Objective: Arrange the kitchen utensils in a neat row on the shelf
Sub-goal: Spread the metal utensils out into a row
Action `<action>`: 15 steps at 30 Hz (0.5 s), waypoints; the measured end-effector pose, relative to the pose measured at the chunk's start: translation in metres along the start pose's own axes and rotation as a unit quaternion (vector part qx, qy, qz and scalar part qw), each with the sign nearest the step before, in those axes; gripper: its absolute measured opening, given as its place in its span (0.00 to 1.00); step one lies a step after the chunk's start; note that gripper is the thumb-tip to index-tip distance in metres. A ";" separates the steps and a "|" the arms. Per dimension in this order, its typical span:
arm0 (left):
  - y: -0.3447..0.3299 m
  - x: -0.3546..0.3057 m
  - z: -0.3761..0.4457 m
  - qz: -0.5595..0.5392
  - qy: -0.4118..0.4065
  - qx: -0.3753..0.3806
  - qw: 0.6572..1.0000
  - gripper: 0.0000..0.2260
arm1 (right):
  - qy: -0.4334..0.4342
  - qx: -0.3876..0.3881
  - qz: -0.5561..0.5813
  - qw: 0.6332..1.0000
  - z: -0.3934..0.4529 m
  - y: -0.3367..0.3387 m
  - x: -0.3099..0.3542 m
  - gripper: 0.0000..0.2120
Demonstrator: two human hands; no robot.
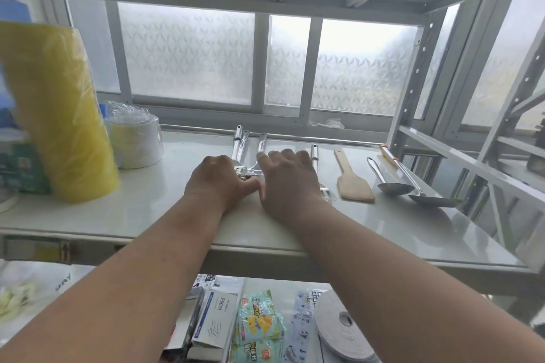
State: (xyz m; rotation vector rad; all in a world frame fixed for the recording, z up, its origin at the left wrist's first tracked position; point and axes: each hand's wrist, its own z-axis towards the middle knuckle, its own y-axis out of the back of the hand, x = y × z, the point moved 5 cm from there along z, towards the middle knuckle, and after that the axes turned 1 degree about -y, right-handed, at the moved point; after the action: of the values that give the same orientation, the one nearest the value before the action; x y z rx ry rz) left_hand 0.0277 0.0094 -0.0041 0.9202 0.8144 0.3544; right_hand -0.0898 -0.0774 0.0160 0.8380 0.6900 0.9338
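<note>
On the white shelf [147, 203] lie several utensils, handles pointing to the window. Three steel handles [239, 143] sit close together at the middle. My left hand [221, 183] has its fingers curled and pinches the heads of these steel utensils [250, 171]. My right hand [287, 183] rests beside it, index finger on the rightmost of the three handles; it covers most of another steel utensil [315, 155]. To the right lie a wooden spatula [352, 183], a steel spoon [393, 187] and a steel ladle [430, 200], spaced apart.
A yellow wrapped roll [59, 115] and a stack of plastic-wrapped cups [135, 138] stand at the shelf's left. The rack's metal upright [413, 82] bounds the right side. The lower shelf holds boxes, snack packets [259, 324] and a tape roll [339, 324].
</note>
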 end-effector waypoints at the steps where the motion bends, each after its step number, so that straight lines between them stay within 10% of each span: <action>1: 0.001 -0.001 -0.001 0.001 0.001 -0.001 1.000 0.21 | 0.009 0.011 -0.006 1.000 0.002 -0.003 0.003 0.16; 15: 0.011 0.007 -0.012 0.012 0.020 -0.020 1.000 0.15 | -0.035 0.008 -0.048 0.998 -0.023 0.012 -0.006 0.19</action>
State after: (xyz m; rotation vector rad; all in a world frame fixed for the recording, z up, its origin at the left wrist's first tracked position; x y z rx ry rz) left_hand 0.0239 0.0268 -0.0022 0.8890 0.8302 0.4098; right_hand -0.1159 -0.0711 0.0154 0.8412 0.6722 0.8089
